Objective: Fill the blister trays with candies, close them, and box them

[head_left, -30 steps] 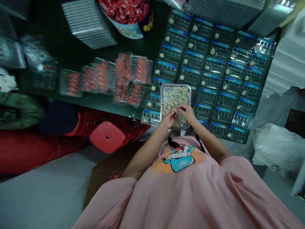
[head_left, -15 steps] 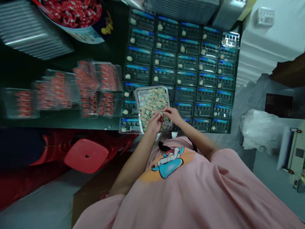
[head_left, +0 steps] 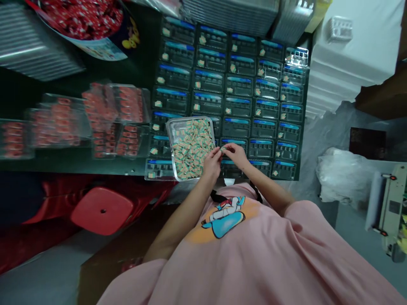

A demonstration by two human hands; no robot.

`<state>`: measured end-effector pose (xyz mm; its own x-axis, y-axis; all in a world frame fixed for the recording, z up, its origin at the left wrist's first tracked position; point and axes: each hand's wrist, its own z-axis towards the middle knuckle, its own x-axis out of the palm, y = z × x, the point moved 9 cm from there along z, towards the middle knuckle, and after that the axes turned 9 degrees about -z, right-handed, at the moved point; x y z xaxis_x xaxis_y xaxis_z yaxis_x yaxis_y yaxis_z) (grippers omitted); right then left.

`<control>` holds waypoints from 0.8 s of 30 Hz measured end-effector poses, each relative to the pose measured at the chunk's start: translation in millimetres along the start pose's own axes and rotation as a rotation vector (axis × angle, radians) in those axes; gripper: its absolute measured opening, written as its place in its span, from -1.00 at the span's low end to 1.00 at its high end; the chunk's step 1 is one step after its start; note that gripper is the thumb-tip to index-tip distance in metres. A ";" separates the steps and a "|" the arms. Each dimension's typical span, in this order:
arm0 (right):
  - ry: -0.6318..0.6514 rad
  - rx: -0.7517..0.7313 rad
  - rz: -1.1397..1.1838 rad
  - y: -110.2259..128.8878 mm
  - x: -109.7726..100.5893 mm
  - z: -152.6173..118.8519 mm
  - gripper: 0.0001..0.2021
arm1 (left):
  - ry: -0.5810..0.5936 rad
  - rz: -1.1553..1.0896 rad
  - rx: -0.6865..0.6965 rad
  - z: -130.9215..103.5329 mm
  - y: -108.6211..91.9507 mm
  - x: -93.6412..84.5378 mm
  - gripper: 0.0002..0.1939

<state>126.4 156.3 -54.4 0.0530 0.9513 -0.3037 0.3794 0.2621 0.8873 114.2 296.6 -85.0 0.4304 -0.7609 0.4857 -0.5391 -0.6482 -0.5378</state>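
My left hand (head_left: 212, 163) and my right hand (head_left: 235, 155) meet at the fingertips, just right of a clear plastic tub (head_left: 171, 146). Pinched between them is a small green-and-pale block (head_left: 223, 149), partly covered by fingers. The tub holds a heap of similar little striped blocks (head_left: 193, 148), cream-orange and green. Beneath and around lie rows of clear blister trays (head_left: 240, 107), each with a blue pen-like stick along its top. Many of these trays also carry one little block at the left; several near my right hand, such as one tray (head_left: 237, 127), show none.
Clear packs of red pieces (head_left: 129, 103) lie to the left. A tub of red wrapped items (head_left: 95, 46) and stacked clear trays (head_left: 34, 46) stand behind them. More stacked trays (head_left: 232, 12) line the back. A red stool (head_left: 101, 211) is below the table's front edge.
Both hands have moved from above the tub to its right side, with the small block between the fingertips. The whole view has shifted slightly, so the table things appear further left.
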 end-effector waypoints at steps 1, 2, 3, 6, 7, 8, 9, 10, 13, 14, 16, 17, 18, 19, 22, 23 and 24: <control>-0.021 0.009 0.001 -5.4 -16.0 3.8 -0.71 | 0.003 -0.002 -0.007 -1.6 2.8 3.6 -0.69; -0.057 0.021 -0.001 -11.9 -35.4 8.8 -0.70 | 0.005 -0.005 -0.012 -3.0 4.8 6.3 -0.68; -0.104 0.038 -0.013 -19.6 -57.5 14.6 -0.70 | 0.005 -0.008 -0.014 -4.3 5.8 7.9 -0.67; -0.244 0.110 -0.123 -44.3 -124.0 35.3 -0.72 | -0.025 -0.015 0.001 -7.2 4.8 5.1 -0.68; -0.266 0.132 -0.185 -51.2 -141.4 42.7 -0.74 | -0.043 -0.022 0.005 -8.2 4.4 2.4 -0.69; -0.274 0.148 -0.252 -56.8 -155.0 50.1 -0.77 | -0.064 -0.032 0.008 -9.4 4.4 -0.8 -0.69; -0.266 0.157 -0.317 -60.8 -164.3 57.3 -0.79 | -0.086 -0.044 0.008 -10.7 4.9 -4.1 -0.69; -0.249 0.157 -0.376 -63.5 -169.8 64.0 -0.82 | -0.108 -0.056 0.006 -12.1 5.7 -7.1 -0.70; -0.175 0.125 -0.523 -65.4 -170.2 79.2 -0.86 | -0.161 -0.082 0.001 -17.1 9.1 -13.2 -0.71; -0.153 0.109 -0.568 -65.0 -167.5 82.5 -0.87 | -0.176 -0.089 0.001 -18.7 10.0 -14.5 -0.71; -0.118 0.082 -0.649 -64.4 -161.9 87.0 -0.88 | -0.204 -0.105 0.008 -21.5 10.8 -16.4 -0.72; -0.105 0.074 -0.682 -64.7 -159.6 88.5 -0.87 | -0.218 -0.112 0.014 -22.5 10.4 -17.4 -0.72; -0.094 0.068 -0.711 -65.0 -157.9 89.5 -0.86 | -0.231 -0.118 0.023 -23.3 9.6 -18.4 -0.74; -0.084 0.063 -0.736 -65.4 -156.7 90.3 -0.85 | -0.243 -0.124 0.033 -23.9 8.3 -19.4 -0.75; -0.058 0.050 -0.801 -65.4 -154.7 92.0 -0.85 | -0.273 -0.142 0.069 -24.3 2.7 -22.5 -0.78; -0.052 0.044 -0.818 -64.6 -154.4 92.4 -0.86 | -0.278 -0.149 0.079 -24.1 0.7 -23.1 -0.78; -0.048 0.038 -0.835 -63.4 -154.2 92.7 -0.87 | -0.282 -0.155 0.089 -23.9 -1.2 -23.7 -0.78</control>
<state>179.7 -22.1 -96.0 -0.2205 0.4383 -0.8713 0.3420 0.8714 0.3518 87.3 316.2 -79.5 0.6928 -0.6231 0.3631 -0.3917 -0.7478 -0.5361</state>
